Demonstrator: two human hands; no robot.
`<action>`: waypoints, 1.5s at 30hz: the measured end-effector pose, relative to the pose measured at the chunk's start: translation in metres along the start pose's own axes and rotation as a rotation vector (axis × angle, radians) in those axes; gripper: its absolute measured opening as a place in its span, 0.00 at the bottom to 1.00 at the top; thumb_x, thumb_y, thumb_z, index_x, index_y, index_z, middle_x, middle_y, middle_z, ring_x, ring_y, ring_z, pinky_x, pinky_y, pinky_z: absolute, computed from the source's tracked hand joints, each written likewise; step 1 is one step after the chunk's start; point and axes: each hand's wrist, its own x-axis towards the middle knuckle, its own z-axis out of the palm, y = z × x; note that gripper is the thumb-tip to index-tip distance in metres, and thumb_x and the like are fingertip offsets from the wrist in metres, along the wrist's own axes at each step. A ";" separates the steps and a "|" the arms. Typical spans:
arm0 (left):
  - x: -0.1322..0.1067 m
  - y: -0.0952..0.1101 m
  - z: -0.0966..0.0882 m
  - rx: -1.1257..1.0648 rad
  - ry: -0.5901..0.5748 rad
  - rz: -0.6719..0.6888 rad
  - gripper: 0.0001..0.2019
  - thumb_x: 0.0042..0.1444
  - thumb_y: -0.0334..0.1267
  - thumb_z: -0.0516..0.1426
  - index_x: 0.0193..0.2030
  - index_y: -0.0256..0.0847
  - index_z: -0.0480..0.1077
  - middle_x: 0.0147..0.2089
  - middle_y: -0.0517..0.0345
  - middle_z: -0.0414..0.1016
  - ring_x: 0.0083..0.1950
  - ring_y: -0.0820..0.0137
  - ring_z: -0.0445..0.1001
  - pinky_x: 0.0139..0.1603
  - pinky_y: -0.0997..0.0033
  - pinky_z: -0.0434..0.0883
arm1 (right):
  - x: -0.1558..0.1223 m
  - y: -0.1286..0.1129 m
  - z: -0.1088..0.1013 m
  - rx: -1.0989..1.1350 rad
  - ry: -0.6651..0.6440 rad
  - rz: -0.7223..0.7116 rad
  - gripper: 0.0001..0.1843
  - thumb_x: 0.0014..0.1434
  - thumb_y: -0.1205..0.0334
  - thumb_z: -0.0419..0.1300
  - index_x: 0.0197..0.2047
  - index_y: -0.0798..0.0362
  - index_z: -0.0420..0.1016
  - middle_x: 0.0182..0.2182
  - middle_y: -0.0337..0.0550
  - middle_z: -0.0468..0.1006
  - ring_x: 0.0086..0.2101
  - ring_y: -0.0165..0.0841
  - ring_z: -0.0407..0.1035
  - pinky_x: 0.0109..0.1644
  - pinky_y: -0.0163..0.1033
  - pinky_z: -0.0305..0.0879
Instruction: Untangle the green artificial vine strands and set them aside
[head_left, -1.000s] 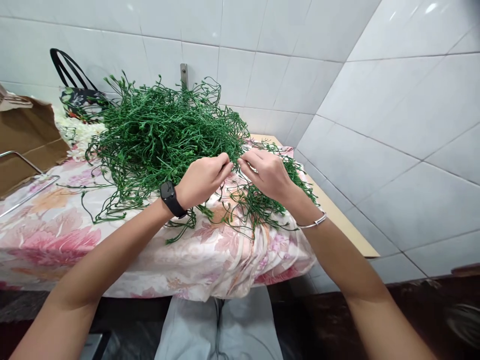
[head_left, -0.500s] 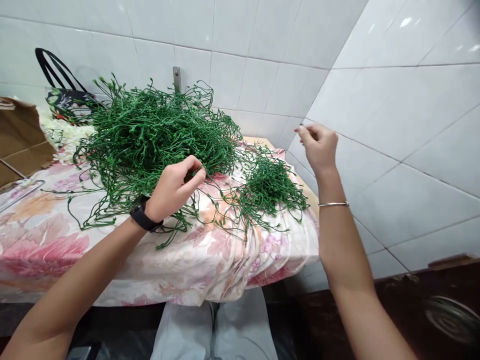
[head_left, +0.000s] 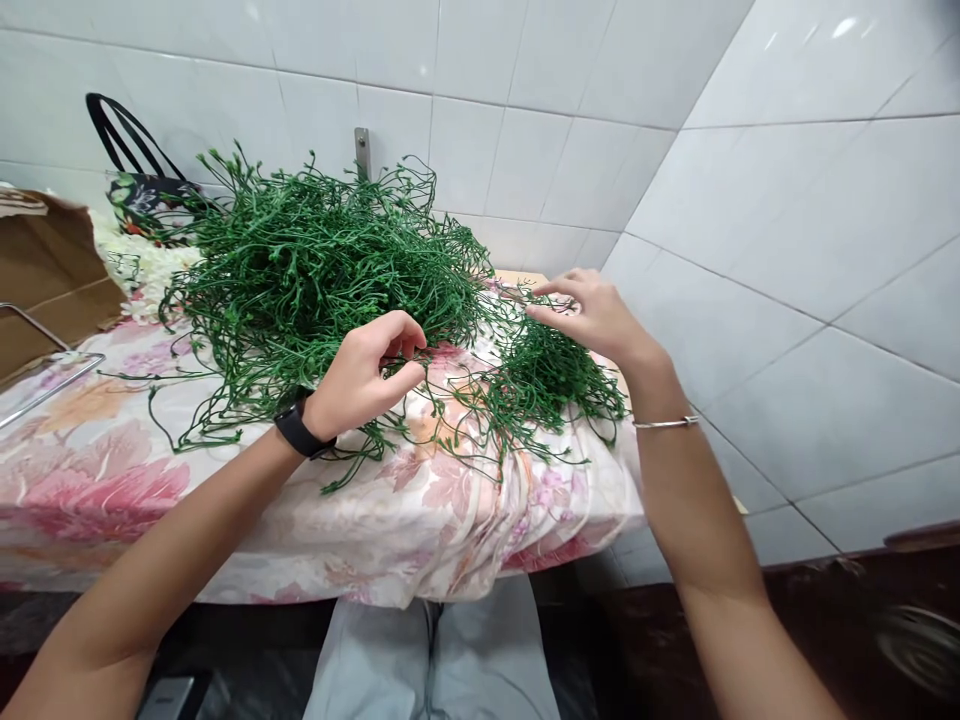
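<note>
Head view: left hand [head_left: 364, 375] sits at the near right edge of the large pile [head_left: 322, 250] of green stems. Fingers curled toward the thumb, small gap showing between the tips; can't tell if a thin stem is pinched there, since stems run right behind. Black watch [head_left: 300, 430] on that wrist.

Right hand [head_left: 596, 318] is over the far side of the small pile [head_left: 555, 370] of green stems, palm side down. Fingers extended and spread off the thumb, no grip visible. Thin bracelet [head_left: 666, 424] on that wrist.

Both piles are on the floral cloth [head_left: 255, 535] covering the counter [head_left: 517, 277]: large one left and far, small one right. Loose stems bridge the two and trail toward the near edge.

Far left: white flowers [head_left: 150, 272] beside the large pile, dark floral bag [head_left: 154, 205] behind them. Brown cardboard [head_left: 49, 265] at the left edge, bent metal rod [head_left: 52, 390] near it. Metal bracket [head_left: 362, 153] on the tiled wall [head_left: 480, 60].
</note>
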 end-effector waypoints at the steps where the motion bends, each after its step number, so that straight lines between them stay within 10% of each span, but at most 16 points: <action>1: 0.000 0.000 0.001 -0.003 0.000 0.001 0.06 0.45 0.29 0.50 0.33 0.37 0.64 0.29 0.60 0.65 0.30 0.75 0.63 0.30 0.74 0.63 | 0.001 -0.005 0.001 0.003 0.046 -0.022 0.15 0.49 0.49 0.59 0.36 0.49 0.75 0.35 0.45 0.72 0.41 0.39 0.64 0.45 0.47 0.58; 12: 0.000 0.000 0.003 -0.024 -0.018 0.065 0.04 0.50 0.31 0.52 0.34 0.36 0.63 0.31 0.59 0.66 0.31 0.76 0.65 0.32 0.77 0.65 | -0.019 -0.094 0.042 0.258 -0.268 -0.442 0.14 0.58 0.53 0.51 0.30 0.54 0.70 0.29 0.39 0.72 0.34 0.28 0.64 0.43 0.39 0.53; 22: -0.001 0.003 0.009 0.231 -0.214 0.028 0.13 0.60 0.40 0.43 0.28 0.38 0.60 0.25 0.62 0.61 0.27 0.76 0.59 0.29 0.74 0.55 | -0.010 -0.075 0.027 -0.123 -0.062 -0.490 0.13 0.61 0.61 0.45 0.27 0.50 0.65 0.26 0.38 0.69 0.32 0.30 0.61 0.51 0.44 0.50; 29: -0.004 0.001 -0.001 0.208 -0.034 -0.103 0.14 0.59 0.39 0.45 0.23 0.38 0.56 0.20 0.65 0.53 0.22 0.78 0.53 0.26 0.73 0.51 | -0.001 0.037 -0.026 -0.148 0.553 0.164 0.17 0.59 0.59 0.46 0.25 0.53 0.69 0.27 0.44 0.73 0.34 0.31 0.65 0.44 0.42 0.56; 33: -0.003 0.000 0.001 0.179 -0.069 -0.062 0.08 0.56 0.39 0.49 0.29 0.37 0.62 0.25 0.63 0.62 0.26 0.77 0.58 0.28 0.75 0.55 | -0.001 0.063 -0.026 0.058 0.430 0.209 0.16 0.59 0.57 0.47 0.30 0.55 0.73 0.31 0.47 0.75 0.33 0.30 0.67 0.37 0.38 0.59; 39: -0.002 -0.002 0.004 0.162 -0.078 -0.050 0.07 0.53 0.39 0.52 0.32 0.36 0.64 0.30 0.60 0.66 0.29 0.76 0.62 0.30 0.75 0.59 | 0.001 0.018 -0.004 0.066 0.044 0.023 0.12 0.56 0.56 0.51 0.36 0.49 0.75 0.41 0.44 0.74 0.46 0.39 0.64 0.51 0.51 0.55; 45: -0.001 -0.002 0.003 0.163 -0.063 -0.023 0.08 0.53 0.40 0.52 0.33 0.37 0.64 0.31 0.59 0.67 0.30 0.75 0.62 0.30 0.75 0.59 | -0.001 -0.022 -0.003 0.100 -0.003 -0.136 0.14 0.53 0.62 0.53 0.44 0.45 0.71 0.50 0.41 0.69 0.52 0.42 0.59 0.54 0.55 0.48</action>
